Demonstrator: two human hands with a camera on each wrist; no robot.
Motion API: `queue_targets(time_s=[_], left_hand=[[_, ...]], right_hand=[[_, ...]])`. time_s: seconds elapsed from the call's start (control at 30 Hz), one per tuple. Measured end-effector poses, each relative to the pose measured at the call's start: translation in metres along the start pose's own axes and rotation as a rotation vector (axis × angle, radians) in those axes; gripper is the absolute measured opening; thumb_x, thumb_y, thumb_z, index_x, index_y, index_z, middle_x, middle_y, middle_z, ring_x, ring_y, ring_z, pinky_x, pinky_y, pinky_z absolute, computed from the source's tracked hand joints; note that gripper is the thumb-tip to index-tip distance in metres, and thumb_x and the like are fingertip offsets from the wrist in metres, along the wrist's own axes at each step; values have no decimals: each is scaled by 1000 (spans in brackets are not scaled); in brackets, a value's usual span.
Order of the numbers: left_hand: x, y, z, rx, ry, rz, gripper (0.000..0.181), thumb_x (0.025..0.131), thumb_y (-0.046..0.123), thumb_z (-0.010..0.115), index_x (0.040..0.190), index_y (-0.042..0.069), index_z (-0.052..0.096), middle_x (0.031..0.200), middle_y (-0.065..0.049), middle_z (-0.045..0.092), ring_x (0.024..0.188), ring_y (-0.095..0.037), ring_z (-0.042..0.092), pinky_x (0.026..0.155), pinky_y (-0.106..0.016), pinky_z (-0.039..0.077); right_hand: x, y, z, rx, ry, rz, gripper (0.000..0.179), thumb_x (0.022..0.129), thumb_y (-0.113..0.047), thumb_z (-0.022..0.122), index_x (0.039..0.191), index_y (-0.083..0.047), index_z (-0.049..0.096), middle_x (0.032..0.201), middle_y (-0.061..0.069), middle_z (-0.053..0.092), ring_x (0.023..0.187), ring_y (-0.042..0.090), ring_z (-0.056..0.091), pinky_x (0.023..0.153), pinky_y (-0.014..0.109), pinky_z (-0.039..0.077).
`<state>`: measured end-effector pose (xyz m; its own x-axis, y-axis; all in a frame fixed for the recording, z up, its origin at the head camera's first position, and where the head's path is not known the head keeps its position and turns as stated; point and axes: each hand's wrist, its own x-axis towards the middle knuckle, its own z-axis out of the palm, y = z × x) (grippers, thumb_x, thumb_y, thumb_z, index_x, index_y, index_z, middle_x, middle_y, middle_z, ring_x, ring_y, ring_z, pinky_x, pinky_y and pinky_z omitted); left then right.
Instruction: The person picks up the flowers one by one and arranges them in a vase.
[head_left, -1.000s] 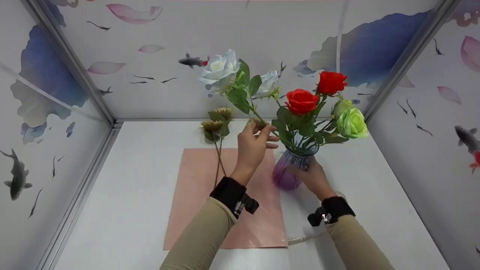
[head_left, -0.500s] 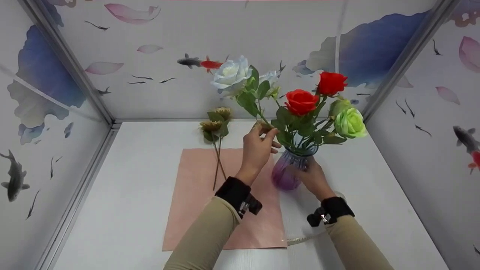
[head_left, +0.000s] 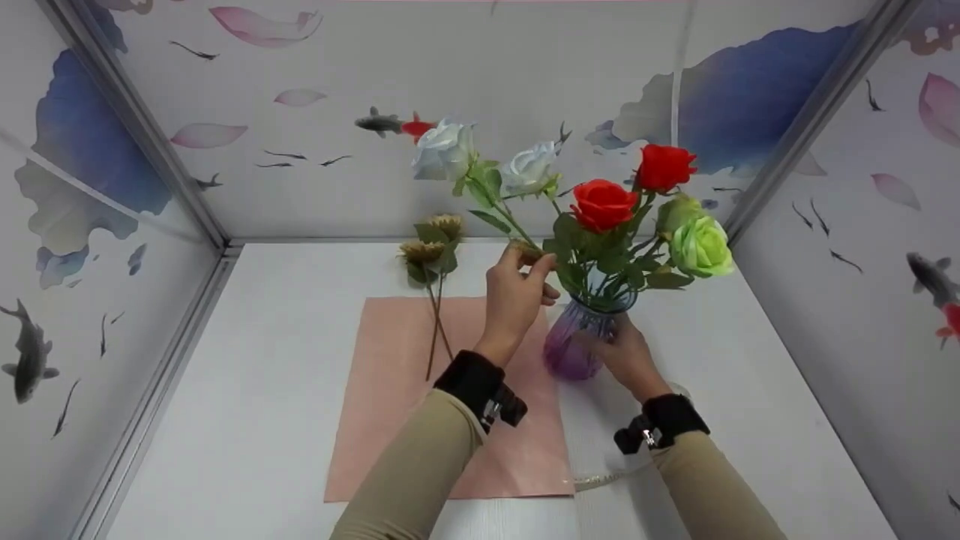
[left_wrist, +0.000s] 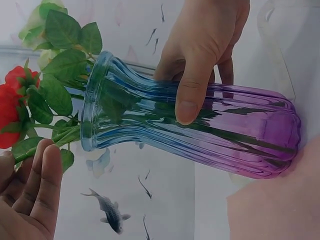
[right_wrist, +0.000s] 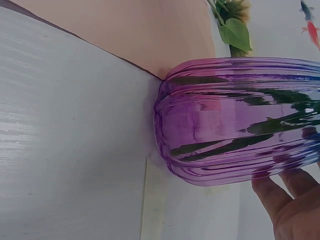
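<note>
A ribbed glass vase [left_wrist: 240, 130], blue at the neck and purple at the base, holds red roses [head_left: 604, 204], light green roses [head_left: 702, 246] and white roses. My right hand [head_left: 628, 358] grips its side, thumb across the front in the left wrist view. To the left of the mouth, my left hand [head_left: 517, 296] pinches the stem of the outer white rose [head_left: 444, 152], which leans left. Another white rose [head_left: 529, 169] stands between it and the red ones. Stems show through the glass down to the purple base in the right wrist view [right_wrist: 215, 120].
Two brownish sunflower-like flowers [head_left: 424, 253] lie with crossed stems over a pink sheet of paper [head_left: 390, 420], left of the vase. A pale ribbon-like strip [head_left: 604, 480] runs from the sheet's lower right corner. Printed panels with metal frames [head_left: 150, 127] enclose the white table.
My left hand has shifted slightly right and stays on the white rose's stem. That rose's head has turned, dropped and opened a gap to the other white rose. The right hand keeps its place.
</note>
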<state>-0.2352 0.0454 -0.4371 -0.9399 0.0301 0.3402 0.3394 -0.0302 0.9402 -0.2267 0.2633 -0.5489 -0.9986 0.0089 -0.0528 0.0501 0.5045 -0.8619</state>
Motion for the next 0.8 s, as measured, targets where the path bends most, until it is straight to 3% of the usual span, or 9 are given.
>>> queue_targets(time_s=[0.23,0.5,0.8], left_hand=[[3,-2,3,4,11,0,13,103,19,64,104,6,60,96,-7,69,63,-39,70,57,-32,59],[5,0,7,44,21,0,14,102,19,65,102,7,59,97,-7,66,58,-23,69,57,-30,59],[9,4,14,91,4,67,14,102,18,65,99,7,58,79,-5,65,50,-21,65,54,-29,57]], right_hand=[[0,-1,-1,7,0,3,99,86,-55,78,159,-12,28,159,22,39,147,42,36,116,57,34],[1,1,0,16,0,-5,98,85,-56,78,159,-14,29,160,20,38,148,41,35,117,57,33],[1,2,0,6,-6,-2,103,85,-59,77,161,-14,25,161,21,36,149,43,33,118,57,32]])
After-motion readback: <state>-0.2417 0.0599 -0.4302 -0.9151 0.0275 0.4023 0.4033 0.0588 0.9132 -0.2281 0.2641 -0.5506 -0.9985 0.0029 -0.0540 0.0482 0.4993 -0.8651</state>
